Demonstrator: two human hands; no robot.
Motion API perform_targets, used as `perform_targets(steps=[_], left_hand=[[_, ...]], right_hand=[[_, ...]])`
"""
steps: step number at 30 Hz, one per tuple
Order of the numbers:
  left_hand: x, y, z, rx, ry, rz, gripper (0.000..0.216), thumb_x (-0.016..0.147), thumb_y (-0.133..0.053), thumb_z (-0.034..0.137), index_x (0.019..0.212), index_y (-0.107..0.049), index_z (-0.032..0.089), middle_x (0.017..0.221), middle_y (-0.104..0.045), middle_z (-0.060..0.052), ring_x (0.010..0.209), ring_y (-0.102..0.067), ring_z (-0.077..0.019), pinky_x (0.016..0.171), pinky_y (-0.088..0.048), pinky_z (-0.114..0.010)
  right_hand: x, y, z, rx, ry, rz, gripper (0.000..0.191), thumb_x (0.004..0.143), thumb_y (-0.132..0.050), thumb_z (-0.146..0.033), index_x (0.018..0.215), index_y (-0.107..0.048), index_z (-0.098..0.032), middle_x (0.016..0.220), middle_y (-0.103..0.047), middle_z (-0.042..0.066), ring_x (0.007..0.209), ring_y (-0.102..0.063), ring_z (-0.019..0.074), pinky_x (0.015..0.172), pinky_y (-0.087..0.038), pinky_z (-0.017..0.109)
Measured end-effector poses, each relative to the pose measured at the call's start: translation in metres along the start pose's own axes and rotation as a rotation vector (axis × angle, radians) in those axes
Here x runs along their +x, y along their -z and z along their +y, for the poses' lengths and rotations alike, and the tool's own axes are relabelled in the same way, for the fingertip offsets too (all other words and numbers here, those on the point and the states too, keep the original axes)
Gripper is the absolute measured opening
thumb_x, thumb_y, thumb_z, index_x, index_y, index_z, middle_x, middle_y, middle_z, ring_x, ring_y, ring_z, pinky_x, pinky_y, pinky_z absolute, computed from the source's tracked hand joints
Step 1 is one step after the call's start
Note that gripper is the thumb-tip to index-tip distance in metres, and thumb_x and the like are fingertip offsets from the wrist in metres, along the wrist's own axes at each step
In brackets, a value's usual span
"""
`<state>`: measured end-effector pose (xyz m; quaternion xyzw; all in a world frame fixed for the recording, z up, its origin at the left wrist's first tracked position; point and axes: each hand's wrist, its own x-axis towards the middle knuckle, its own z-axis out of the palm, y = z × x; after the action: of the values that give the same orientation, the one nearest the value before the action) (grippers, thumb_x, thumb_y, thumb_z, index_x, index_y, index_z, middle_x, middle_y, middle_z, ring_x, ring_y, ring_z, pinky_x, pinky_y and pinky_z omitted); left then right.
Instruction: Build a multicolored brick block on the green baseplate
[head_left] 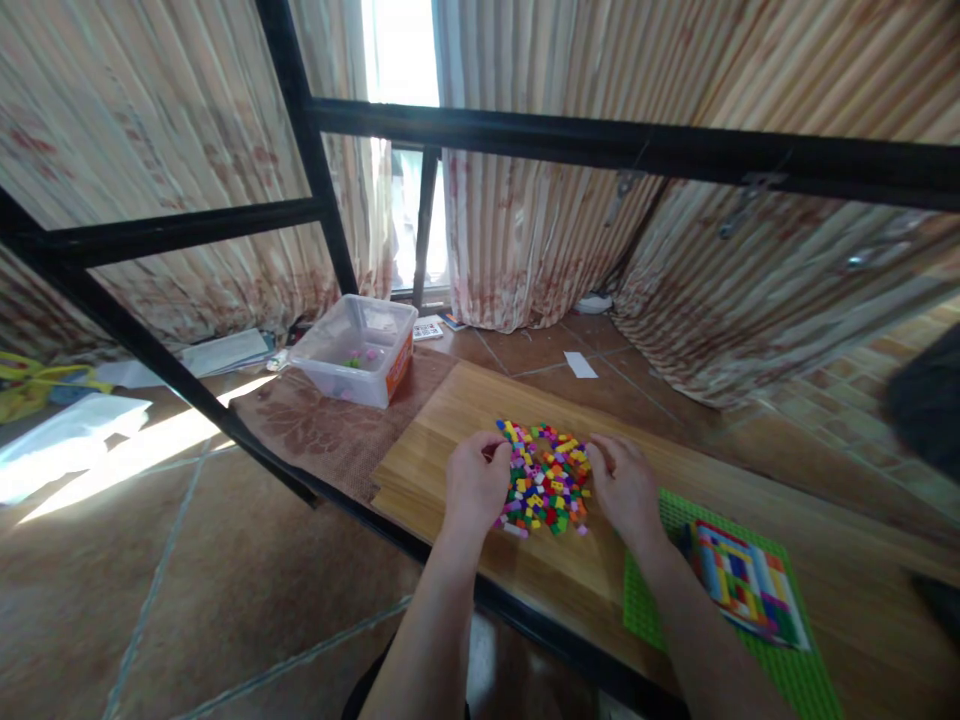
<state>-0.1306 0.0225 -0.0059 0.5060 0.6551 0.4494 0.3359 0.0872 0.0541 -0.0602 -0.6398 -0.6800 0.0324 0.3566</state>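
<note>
A loose heap of small multicoloured building bricks (546, 480) lies on the wooden tabletop (427, 430). At its left edge is my left hand (477, 482), fingers curled in and thumb near the index finger, touching the bricks there. On the opposite side my right hand (624, 488) is bent the same way against the heap's right edge. Whatever the fingertips of either hand hold is too small or hidden to make out. Under and beside my right forearm sits a green studded baseplate (643, 600), carrying a flat panel of coloured bricks (750, 580).
A clear plastic bin (337, 375) with a few bricks inside stands on a brown mat (300, 425) to the left. Black metal bars (525, 133) cross in front and on the left. Long curtains (525, 230) hang behind; a white paper (580, 365) lies beyond the tabletop.
</note>
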Motion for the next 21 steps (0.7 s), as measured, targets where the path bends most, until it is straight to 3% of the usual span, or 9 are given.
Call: perform_targets(steps=[4, 9, 16, 21], left_hand=[[0.009, 0.009, -0.014, -0.047, 0.06, 0.189, 0.017, 0.084, -0.057, 0.026, 0.081, -0.072, 0.018, 0.073, -0.071, -0.003, 0.068, -0.063, -0.017, 0.066, -0.043, -0.027], [0.016, 0.004, -0.027, -0.187, -0.045, 0.443, 0.02, 0.089, -0.052, 0.028, 0.089, -0.07, 0.018, 0.088, -0.073, -0.006, 0.085, -0.066, -0.0192, 0.082, -0.046, -0.03], [0.018, -0.02, -0.039, -0.333, -0.027, 0.321, 0.019, 0.089, -0.053, 0.028, 0.087, -0.069, 0.017, 0.083, -0.071, -0.005, 0.082, -0.065, -0.0171, 0.079, -0.048, -0.027], [0.02, -0.027, -0.041, -0.436, -0.017, 0.223, 0.021, 0.088, -0.055, 0.03, 0.088, -0.07, 0.016, 0.082, -0.071, -0.004, 0.073, -0.063, -0.015, 0.071, -0.049, -0.025]], right_hand=[[0.006, -0.012, -0.003, 0.08, 0.022, -0.113, 0.052, 0.096, -0.033, -0.049, 0.121, -0.065, -0.016, 0.127, -0.065, 0.016, 0.121, -0.057, 0.0274, 0.106, -0.042, 0.049], [0.003, -0.013, -0.021, 0.129, -0.055, -0.202, 0.057, 0.097, -0.03, -0.053, 0.13, -0.06, -0.016, 0.131, -0.064, 0.016, 0.123, -0.058, 0.0282, 0.106, -0.042, 0.049], [-0.005, -0.013, -0.047, 0.319, -0.149, -0.164, 0.062, 0.098, -0.027, -0.059, 0.125, -0.064, -0.017, 0.128, -0.067, 0.014, 0.122, -0.059, 0.0273, 0.107, -0.042, 0.046], [0.001, -0.022, -0.04, 0.595, -0.183, -0.12, 0.062, 0.096, -0.031, -0.062, 0.12, -0.066, -0.017, 0.124, -0.069, 0.014, 0.116, -0.064, 0.0241, 0.104, -0.045, 0.043]])
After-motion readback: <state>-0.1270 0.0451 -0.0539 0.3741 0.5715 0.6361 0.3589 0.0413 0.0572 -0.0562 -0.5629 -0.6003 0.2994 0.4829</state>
